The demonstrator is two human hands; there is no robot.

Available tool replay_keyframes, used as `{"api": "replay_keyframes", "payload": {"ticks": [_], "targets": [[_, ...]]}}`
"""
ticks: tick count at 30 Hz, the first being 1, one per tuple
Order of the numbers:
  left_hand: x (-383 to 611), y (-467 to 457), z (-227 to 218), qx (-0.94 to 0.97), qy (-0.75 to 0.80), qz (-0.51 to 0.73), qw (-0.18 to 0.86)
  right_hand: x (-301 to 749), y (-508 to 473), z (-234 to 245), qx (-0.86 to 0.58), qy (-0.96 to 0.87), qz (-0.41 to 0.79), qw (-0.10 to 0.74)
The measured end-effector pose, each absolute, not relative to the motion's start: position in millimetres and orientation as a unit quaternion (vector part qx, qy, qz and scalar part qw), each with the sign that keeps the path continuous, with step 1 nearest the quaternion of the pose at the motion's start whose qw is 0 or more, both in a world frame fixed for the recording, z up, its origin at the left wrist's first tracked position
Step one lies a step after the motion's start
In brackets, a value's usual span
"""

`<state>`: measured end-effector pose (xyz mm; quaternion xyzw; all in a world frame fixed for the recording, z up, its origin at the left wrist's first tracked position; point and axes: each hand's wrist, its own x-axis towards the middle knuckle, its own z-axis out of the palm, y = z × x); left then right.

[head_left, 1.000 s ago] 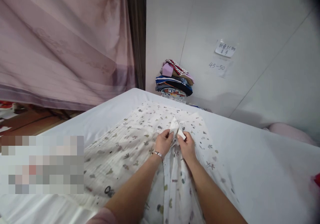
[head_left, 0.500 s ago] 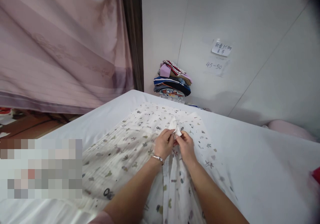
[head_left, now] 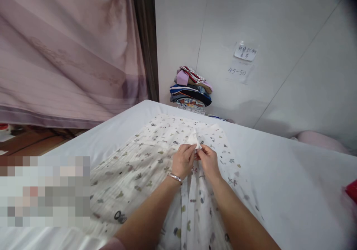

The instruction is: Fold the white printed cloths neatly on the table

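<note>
A white cloth garment (head_left: 139, 168) with small printed motifs is spread over the white-covered bed or table. Both hands meet near its upper middle, where a fold of the fabric stands up. My left hand (head_left: 183, 161), with a silver bracelet at the wrist, pinches this fold from the left. Fingers bent, my right hand (head_left: 208, 161) grips the same bunched fabric from the right. Whatever small part lies between the fingertips is hidden. Below the hands, a long double edge, like a placket, runs toward me.
A stack of folded clothes (head_left: 191, 90) rises beyond the far edge against the white wall. Pink curtains (head_left: 72, 49) hang at left. Handwritten paper signs (head_left: 245, 52) are stuck on the wall. Something red (head_left: 351, 192) lies at the right edge. A pixelated patch covers the lower left.
The raised fold between my fingers has become flatter and smaller. My right fingers have shifted slightly on the fabric; my left hand stays almost in place. The view has moved slightly.
</note>
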<state>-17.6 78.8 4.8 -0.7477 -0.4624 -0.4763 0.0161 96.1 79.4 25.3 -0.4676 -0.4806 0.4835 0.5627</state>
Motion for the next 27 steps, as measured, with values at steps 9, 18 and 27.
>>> {"api": "replay_keyframes", "payload": {"ticks": [9,18,27], "targets": [[-16.9,76.9,6.8,-0.748,-0.491,-0.445,0.022,96.0,74.8,29.2,-0.481,-0.561,0.418,0.529],[-16.5,75.7,9.7,-0.744,-0.491,-0.452,0.027,97.3,74.7,23.5,-0.485,-0.556,0.418,0.530],[-19.8,81.5,5.9,-0.727,-0.498,-0.472,0.027,98.2,75.2,23.2,-0.448,-0.659,0.320,0.513]]}}
